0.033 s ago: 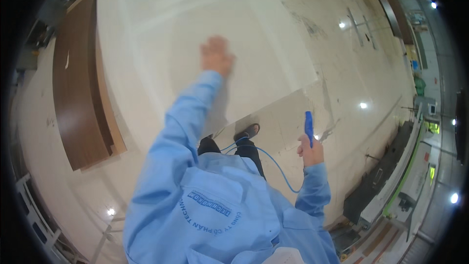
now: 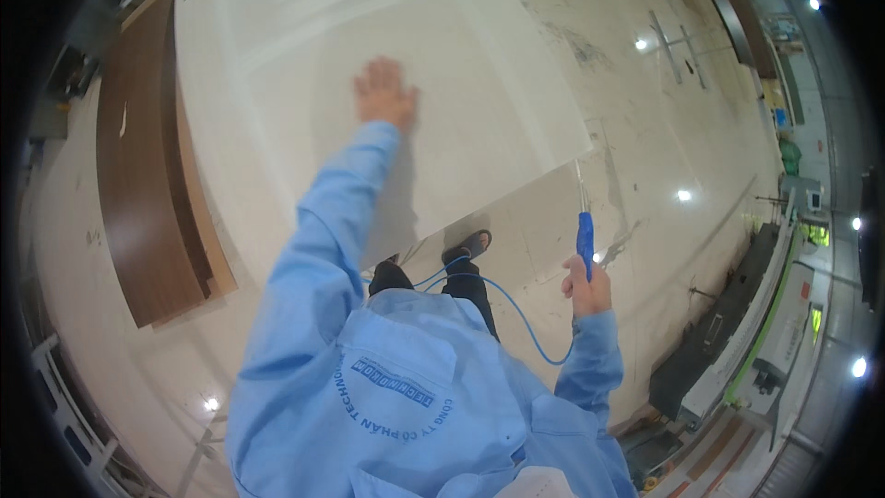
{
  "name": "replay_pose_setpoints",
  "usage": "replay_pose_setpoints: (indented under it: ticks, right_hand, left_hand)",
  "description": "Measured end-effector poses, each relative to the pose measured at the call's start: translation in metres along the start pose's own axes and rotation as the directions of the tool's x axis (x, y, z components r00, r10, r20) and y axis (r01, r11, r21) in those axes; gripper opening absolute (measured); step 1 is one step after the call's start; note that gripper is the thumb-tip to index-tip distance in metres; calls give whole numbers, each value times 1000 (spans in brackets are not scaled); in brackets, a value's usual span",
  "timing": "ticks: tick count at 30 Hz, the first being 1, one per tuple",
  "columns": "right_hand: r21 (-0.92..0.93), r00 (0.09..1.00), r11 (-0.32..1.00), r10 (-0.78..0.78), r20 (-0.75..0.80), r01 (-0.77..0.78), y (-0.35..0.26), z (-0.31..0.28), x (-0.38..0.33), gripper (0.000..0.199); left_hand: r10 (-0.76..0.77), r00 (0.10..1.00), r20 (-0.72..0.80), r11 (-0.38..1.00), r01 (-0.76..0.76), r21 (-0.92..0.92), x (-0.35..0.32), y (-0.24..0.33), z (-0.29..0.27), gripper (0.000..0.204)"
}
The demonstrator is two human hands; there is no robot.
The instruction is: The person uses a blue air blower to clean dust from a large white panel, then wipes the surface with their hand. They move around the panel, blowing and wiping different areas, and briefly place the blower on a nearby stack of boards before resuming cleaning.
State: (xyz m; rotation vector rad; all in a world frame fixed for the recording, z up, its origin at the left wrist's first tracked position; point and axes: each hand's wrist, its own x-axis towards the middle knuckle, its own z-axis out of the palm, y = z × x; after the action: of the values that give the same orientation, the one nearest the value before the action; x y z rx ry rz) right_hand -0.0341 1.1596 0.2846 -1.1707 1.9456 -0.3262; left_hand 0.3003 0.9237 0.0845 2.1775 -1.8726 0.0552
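Observation:
A large white panel [image 2: 470, 120] lies in front of me, its near right corner pointing toward my right side. Over its middle, my left hand [image 2: 385, 97] is spread flat with fingers apart; it seems to rest on the surface, slightly blurred. My right hand [image 2: 587, 293] is closed around a blue-handled air blow gun [image 2: 584, 235], held upright just off the panel's near right corner. The gun's thin metal nozzle points away from me. From that hand a blue air hose [image 2: 527, 325] loops back past my legs.
Dark brown boards [image 2: 138, 175] are stacked left of the panel. My sandalled foot [image 2: 475, 244] stands on the glossy pale floor [image 2: 664, 231] by the panel's near edge. Far right are a long dark beam [image 2: 714, 323] and white machinery with a green strip. Thin metal bars [image 2: 666, 48] lie beyond the panel.
My left hand has shifted a little left and away from me, its fingers more spread. The blow gun's nozzle now shows clearly. The right hand has hardly moved.

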Motion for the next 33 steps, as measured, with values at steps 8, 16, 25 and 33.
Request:
replay_pose_setpoints:
  ticks: [8,16,25,33]
  right_hand:
    - [-327,969,941,-1,245,84,23,-54,44,52]
    - [-127,984,984,140,107,-126,98,-158,97,62]
    - [-313,913,916,-117,390,251,118,-193,151,57]
    - [-350,822,798,-292,489,491,60,-226,219,75]
  left_hand:
    - [491,865,102,855,-457,-245,-59,199,54,80]
    - [434,900,-29,883,-432,-183,-17,322,72,77]
    - [221,965,140,973,-209,-94,36,283,87,72]
    - [207,960,188,977,-212,4,41,338,107,83]
